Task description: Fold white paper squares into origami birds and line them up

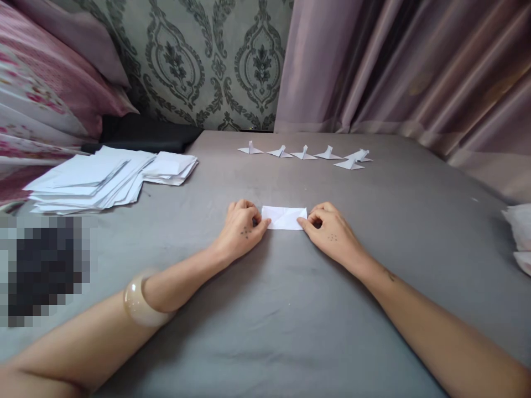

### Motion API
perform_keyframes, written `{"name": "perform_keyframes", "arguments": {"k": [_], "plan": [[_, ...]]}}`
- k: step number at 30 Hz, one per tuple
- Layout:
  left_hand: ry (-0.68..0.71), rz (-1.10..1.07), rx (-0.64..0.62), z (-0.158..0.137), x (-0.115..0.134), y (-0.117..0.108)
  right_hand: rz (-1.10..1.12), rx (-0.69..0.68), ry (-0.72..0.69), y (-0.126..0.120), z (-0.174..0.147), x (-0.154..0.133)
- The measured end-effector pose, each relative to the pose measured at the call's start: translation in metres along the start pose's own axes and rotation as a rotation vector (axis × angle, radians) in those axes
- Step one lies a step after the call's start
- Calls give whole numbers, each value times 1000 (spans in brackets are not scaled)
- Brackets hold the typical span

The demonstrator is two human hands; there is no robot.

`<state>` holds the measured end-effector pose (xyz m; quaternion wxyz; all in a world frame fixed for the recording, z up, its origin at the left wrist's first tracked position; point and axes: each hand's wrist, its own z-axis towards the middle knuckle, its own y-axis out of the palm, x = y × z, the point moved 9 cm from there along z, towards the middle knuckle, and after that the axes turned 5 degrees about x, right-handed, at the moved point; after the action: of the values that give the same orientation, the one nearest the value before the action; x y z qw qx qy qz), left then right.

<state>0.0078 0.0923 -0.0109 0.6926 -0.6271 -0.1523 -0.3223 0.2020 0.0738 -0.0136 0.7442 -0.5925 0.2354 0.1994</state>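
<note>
Between my hands is a small folded sheet of white paper (pixel 284 218), a wide rectangle with faint crease lines across it. My left hand (pixel 246 225) pinches its left end, thumb on top at the lower corner. At the opposite end my right hand (pixel 328 228) grips the paper the same way, thumb on the lower right corner. The fingers beneath the paper are mostly hidden. A pale bangle (pixel 143 301) circles my left forearm.
Several folded white paper figures (pixel 304 153) stand along the far side of the grey cloth surface (pixel 290 309). Stacked white paper sheets (pixel 91 177) and a smaller paper pile (pixel 172 167) lie at left, before a black item (pixel 149 132). White bundles (pixel 518 229) sit at the right edge.
</note>
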Motion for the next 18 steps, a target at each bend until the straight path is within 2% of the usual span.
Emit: {"name": "perform_keyframes", "arguments": {"k": [10,13,15,18], "plan": [[168,170,1,-3,2,1,-9,-3,-39,0,2,6],[331,251,-4,-7,18,1,5,-7,-58,-1,3,7],[469,305,-70,-12,32,6,19,-6,-89,-2,2,5],[583,374,-267,-22,44,18,74,-39,-236,1,-2,-7]]}}
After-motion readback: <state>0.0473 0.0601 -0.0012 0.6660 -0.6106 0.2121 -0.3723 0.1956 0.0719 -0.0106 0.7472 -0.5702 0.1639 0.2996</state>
